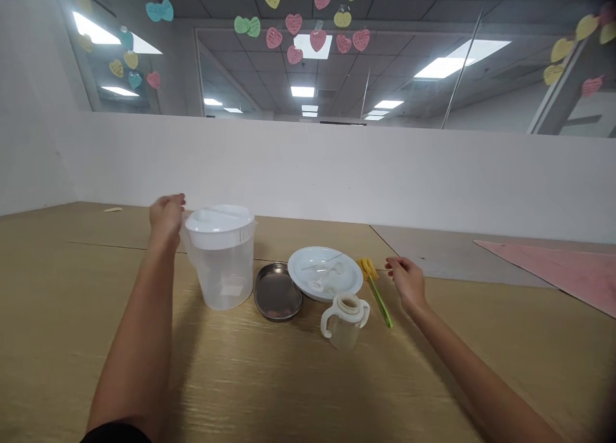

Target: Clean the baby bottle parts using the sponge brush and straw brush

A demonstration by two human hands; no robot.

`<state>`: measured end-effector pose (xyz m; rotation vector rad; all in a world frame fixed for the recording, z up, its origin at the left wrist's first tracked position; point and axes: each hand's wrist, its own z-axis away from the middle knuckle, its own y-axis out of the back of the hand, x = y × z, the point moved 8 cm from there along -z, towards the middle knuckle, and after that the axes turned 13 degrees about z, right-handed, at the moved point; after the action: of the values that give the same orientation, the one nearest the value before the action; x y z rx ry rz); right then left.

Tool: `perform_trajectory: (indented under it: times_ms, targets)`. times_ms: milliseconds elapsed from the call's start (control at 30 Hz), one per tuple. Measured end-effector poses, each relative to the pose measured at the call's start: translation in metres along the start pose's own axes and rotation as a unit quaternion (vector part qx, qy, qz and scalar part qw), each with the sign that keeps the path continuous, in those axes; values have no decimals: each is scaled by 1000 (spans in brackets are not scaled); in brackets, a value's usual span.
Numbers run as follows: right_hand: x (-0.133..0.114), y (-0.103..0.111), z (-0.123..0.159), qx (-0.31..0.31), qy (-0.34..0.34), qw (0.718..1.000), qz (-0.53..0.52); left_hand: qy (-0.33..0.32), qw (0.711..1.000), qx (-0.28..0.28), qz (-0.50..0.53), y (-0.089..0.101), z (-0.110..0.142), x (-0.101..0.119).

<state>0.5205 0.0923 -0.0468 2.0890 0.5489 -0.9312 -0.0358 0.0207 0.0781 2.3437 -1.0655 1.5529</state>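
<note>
At the left, my left hand (166, 216) is raised beside a translucent plastic pitcher (226, 269) with a white lid (219, 219). Its fingers are loosely bent, apart from the pitcher as far as I can see, and hold nothing visible. To the right, my right hand (405, 280) hovers with slightly curled fingers, nothing between them. Nearest to it lies a brush with a yellow sponge head (367, 268) and green handle (382, 307). In front of the white plate stands a clear bottle with two white handles (347, 321), its top uncovered.
A round metal dish (278, 293) sits between pitcher and white plate (298, 270). The plate bears several small clear and white parts (327, 276), too small to name. Behind the brown table (231, 385) rises a white wall (308, 167). A pink sheet (553, 266) lies far right.
</note>
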Motion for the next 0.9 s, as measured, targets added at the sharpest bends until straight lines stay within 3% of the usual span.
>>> perform_trajectory:
  times_ms: [67,100,167,267,333,367,467,567,633,733,900]
  targets:
    - [15,-9,11,-15,-1,1000,17,-47,996,78,12,12,3,27]
    - [20,-15,17,-24,0,999,26,-119,985,119,36,17,11,49]
    - [22,-29,30,-49,13,998,44,-265,951,120,103,11,42,93]
    - [15,-48,48,-84,55,993,66,-414,901,4,132,-24,111,140]
    - [7,-54,57,-97,103,985,97,-484,867,-116,42,-64,163,151]
    - [3,-56,60,-99,128,979,120,-522,835,-175,-11,-85,191,150]
    - [1,-59,63,-99,171,962,188,-502,753,-374,-201,-145,244,109]
    - [4,-58,61,-101,148,957,229,-399,691,-507,-327,-177,262,48]
    - [4,-57,62,-111,126,949,268,-336,679,-546,-357,-186,263,13]
    - [1,-57,65,-135,102,925,340,-261,690,-564,-370,-192,257,-27]
    - [0,-64,68,-199,112,901,369,-194,682,-598,-375,-195,258,-69]
